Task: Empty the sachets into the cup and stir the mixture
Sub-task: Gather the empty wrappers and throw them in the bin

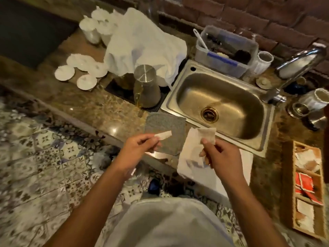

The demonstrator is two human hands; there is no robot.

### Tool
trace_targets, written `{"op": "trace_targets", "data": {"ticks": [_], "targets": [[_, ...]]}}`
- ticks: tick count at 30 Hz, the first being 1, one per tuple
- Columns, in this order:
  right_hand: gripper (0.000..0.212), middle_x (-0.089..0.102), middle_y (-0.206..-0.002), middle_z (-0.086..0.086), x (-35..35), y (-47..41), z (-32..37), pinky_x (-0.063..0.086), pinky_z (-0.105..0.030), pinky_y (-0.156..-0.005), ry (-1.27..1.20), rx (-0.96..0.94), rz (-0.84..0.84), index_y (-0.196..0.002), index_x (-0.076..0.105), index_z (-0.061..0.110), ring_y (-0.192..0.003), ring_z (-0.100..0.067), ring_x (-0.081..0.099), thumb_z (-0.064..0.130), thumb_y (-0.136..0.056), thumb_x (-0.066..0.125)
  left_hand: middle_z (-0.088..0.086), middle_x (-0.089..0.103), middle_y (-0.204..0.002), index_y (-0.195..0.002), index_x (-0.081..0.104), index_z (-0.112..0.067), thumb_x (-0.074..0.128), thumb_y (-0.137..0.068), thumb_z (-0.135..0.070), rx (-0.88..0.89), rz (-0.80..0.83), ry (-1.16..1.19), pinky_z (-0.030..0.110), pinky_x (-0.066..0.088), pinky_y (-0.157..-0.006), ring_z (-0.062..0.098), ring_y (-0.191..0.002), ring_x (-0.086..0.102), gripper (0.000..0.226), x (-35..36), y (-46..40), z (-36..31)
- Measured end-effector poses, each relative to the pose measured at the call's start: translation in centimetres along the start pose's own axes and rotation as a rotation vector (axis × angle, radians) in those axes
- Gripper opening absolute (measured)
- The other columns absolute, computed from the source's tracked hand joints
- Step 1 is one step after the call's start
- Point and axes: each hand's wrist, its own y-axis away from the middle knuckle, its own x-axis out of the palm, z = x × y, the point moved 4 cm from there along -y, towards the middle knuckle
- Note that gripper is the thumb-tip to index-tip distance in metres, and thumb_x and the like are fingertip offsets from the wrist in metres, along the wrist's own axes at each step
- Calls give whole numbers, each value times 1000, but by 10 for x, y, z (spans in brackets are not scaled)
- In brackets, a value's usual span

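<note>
Head view looks down on both hands held above the counter edge in front of the steel sink [179, 97]. Left hand [137, 150] pinches a small torn-off paper strip [163, 135] between thumb and fingers, over a grey mat [165, 127]. Right hand [220, 154] grips the opened sachet [207, 135] by its lower part, torn top upward. More sachets lie in a wooden tray [288, 175] far right.

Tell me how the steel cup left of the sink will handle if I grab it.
The steel cup stands upside down on a dark mat, wider at the bottom, so probably stable. Its polished wall looks slippery. Thin metal, hence likely light and rigid.
</note>
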Motion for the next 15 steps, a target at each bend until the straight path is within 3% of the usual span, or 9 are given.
{"op": "trace_targets", "data": {"ticks": [4, 7, 10, 15], "targets": [[42, 71, -56, -2, 46, -1, 10, 46, -25, -51, -55, -17, 184, -68, 72, 16, -45, -11, 62, 46, -96, 64, 1, 76, -78, -82, 82, -23, 65, -97, -16, 6, -193, -32, 19, 52, -65, 8, -69, 64, 24, -32, 25, 21], [50, 70, -53, -4, 80, 3, 2, 44, -18, -44, -76, 2, 364, -62, 69, 8, -39, -12, 60, 45, -95, 66, 13, 75, -76, -81, 80, -17, 69, -94, -13, -23, -401, 9, 22, 53, -62, 13, -67, 64, 18, -45, 54, 44], [50, 69, -52, -6, 114, 6, -10, 45, -22, -46, -69, 48, 529, -63, 71, 9, -41, -16, 59, 46, -97, 64, 3, 76, -75, -83, 79, -21, 69, -94, -13, -90, -543, 31, 23, 54, -61, 12, -65, 65, 17, -54, 79, 62], [50, 65, -47, -4, 172, 21, -24, 40, -18, -41, -22, 114, 726, -57, 72, 14, -35, -10, 52, 37, -101, 61, 8, 75, -82, -93, 76, -12, 64, -97, -8, -146, -656, 49, 25, 51, -56, 17, -65, 61, 13, -85, 105, 93]]}}
